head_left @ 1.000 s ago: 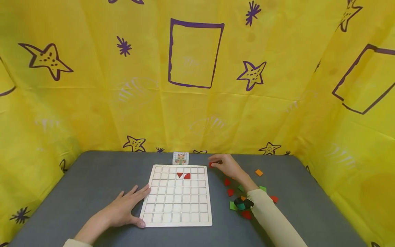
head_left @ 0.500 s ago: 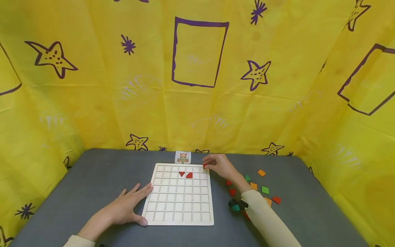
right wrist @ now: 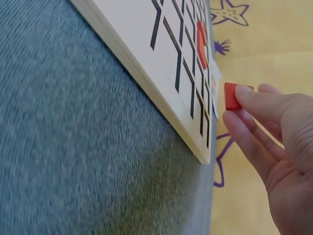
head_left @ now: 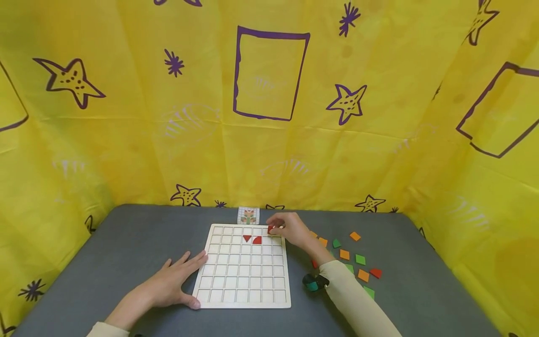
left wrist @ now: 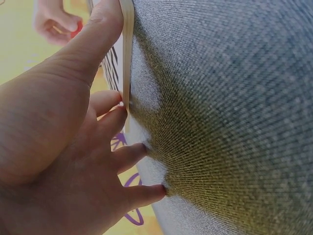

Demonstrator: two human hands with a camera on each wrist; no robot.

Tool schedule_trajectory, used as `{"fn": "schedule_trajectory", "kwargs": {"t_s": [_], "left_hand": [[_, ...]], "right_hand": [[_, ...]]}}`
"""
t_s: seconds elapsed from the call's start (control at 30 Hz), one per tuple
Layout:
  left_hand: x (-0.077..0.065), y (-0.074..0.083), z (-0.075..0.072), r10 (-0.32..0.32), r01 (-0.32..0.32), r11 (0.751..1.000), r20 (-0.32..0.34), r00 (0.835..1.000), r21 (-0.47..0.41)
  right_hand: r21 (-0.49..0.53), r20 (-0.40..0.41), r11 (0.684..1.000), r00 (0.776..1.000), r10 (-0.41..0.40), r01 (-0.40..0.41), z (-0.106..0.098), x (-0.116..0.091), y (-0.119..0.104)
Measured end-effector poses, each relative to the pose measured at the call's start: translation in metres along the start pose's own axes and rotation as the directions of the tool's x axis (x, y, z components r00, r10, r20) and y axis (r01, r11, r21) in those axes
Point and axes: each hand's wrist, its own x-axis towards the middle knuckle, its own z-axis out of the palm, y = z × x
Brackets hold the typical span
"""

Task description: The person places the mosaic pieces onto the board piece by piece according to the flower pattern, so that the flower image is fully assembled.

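A pale wooden grid board (head_left: 242,270) lies flat on the table. My left hand (head_left: 170,284) rests spread at its left edge, the thumb at the near corner and straight fingertips against the side. Over the board's far right corner, my right hand (head_left: 291,230) pinches a small red piece (right wrist: 231,96) between thumb and fingers. The right wrist view shows a flat, straight-edged part of that piece; the fingers cover the rest. Two red pieces sit in the second row from the far side: a triangle (head_left: 246,238) and a piece with one curved edge (head_left: 257,240).
Behind the board lies a small pattern card (head_left: 248,216). Loose orange (head_left: 344,254), green (head_left: 360,260) and red pieces (head_left: 375,273) are scattered to the right, partly under the right forearm. A yellow printed cloth (head_left: 269,154) hangs around the grey table (head_left: 139,238).
My right hand has moved left with the red piece, from beside the board to above its far right corner. The left hand has stayed at the board's left edge.
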Motion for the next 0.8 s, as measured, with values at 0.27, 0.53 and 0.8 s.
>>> {"fn": "schedule_trajectory", "kwargs": {"t_s": [0.27, 0.53, 0.8], "left_hand": [[-0.001, 0.000, 0.000, 0.011, -0.011, 1.000, -0.003, 1.000, -0.008], [0.000, -0.002, 0.001, 0.001, -0.001, 1.000, -0.003, 1.000, -0.004], [0.000, -0.003, 0.001, -0.008, 0.008, 1.000, 0.003, 1.000, 0.002]], "right_hand": [[0.021, 0.016, 1.000, 1.000, -0.005, 0.004, 0.012, 0.004, -0.009], [0.036, 0.038, 0.998, 0.998, -0.044, 0.043, 0.028, 0.009, -0.018], [0.053, 0.035, 0.998, 0.999, -0.029, 0.027, 0.041, 0.015, -0.030]]}}
